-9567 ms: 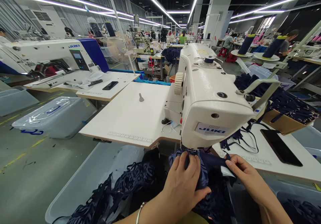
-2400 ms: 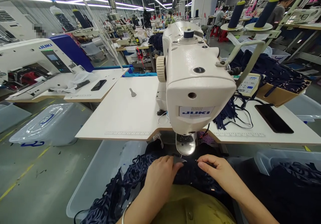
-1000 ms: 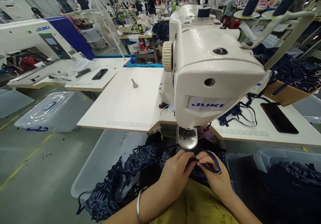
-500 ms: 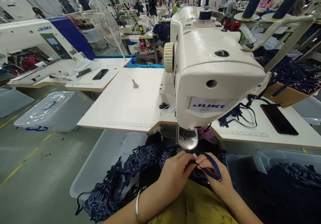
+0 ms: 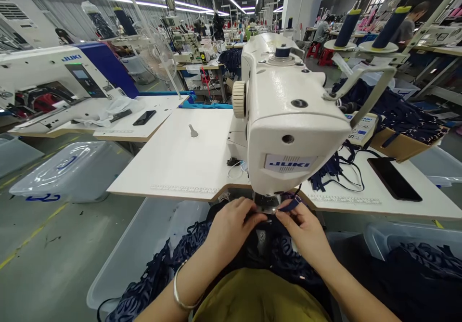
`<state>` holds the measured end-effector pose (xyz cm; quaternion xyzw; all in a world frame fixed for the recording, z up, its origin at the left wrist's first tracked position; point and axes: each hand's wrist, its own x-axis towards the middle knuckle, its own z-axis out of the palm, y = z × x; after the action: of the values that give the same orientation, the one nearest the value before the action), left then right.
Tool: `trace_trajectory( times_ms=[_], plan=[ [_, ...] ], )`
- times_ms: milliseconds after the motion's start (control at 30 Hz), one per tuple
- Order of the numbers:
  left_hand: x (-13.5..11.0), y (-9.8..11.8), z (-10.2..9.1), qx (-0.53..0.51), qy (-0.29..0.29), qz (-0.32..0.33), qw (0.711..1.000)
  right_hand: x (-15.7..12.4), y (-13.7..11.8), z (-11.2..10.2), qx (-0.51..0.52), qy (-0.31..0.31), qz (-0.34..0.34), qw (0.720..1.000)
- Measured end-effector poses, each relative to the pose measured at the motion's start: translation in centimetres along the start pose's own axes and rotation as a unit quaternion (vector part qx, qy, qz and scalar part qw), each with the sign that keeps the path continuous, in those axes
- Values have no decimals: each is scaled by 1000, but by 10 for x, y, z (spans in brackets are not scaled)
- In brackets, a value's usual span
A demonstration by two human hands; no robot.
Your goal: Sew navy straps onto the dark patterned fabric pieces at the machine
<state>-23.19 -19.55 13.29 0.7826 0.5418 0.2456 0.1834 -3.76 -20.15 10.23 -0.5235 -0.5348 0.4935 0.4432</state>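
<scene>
Both my hands are at the needle end of a white sewing machine (image 5: 285,139), over its small metal plate (image 5: 266,210). The fingers of my left hand (image 5: 233,225) are pinched at the plate's left side; what they hold is hidden. My right hand (image 5: 305,233) pinches a narrow navy strap (image 5: 289,204) at the plate's right side. A loop of the strap, with a small slider on it, stands up above the right fingers. Dark patterned garments (image 5: 191,242) are bunched below my hands, over my lap and the bin.
A clear plastic bin (image 5: 133,245) stands below the left tabletop (image 5: 173,163). A small metal key-like piece (image 5: 193,131) lies there. To the right are a black phone (image 5: 394,178), loose navy straps (image 5: 327,173) and a cardboard box (image 5: 404,144) of dark fabric. Thread cones (image 5: 348,28) stand behind.
My hands have moved forward from above my lap to the machine's plate, taking the strap along. They are now a little farther apart. The view has tilted up.
</scene>
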Motion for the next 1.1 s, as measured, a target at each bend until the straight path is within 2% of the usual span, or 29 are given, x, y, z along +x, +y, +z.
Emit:
trace_trajectory(
  times_ms=[67, 133, 200, 267, 367, 467, 667, 833, 1100],
  plan=[
    [4, -8, 4, 67, 69, 54, 994, 4, 6, 7, -57, 17, -30, 998],
    [2, -14, 11, 112, 141, 151, 972, 7, 12, 12, -86, 31, -62, 994],
    [-5, -14, 19, 129, 154, 263, 944, 10, 15, 15, -86, 43, -71, 993],
    [-13, -10, 26, 133, 122, 313, 933, 14, 14, 14, -66, 43, -46, 996],
    [-20, -1, 35, 151, 125, 278, 940, 21, 8, 9, 7, -2, 16, 1000],
    [-23, 0, 43, 163, 133, 250, 945, 29, 4, 4, 51, -27, 28, 998],
    [-25, -9, 53, 122, 120, 223, 960, 37, 9, -1, -4, -21, -38, 999],
    [-24, -3, 50, 131, 102, 211, 963, 44, 2, -3, -41, -26, -62, 997],
    [-15, 12, 48, 143, 159, 161, 963, 67, -5, -1, -139, -5, -80, 987]
  ],
)
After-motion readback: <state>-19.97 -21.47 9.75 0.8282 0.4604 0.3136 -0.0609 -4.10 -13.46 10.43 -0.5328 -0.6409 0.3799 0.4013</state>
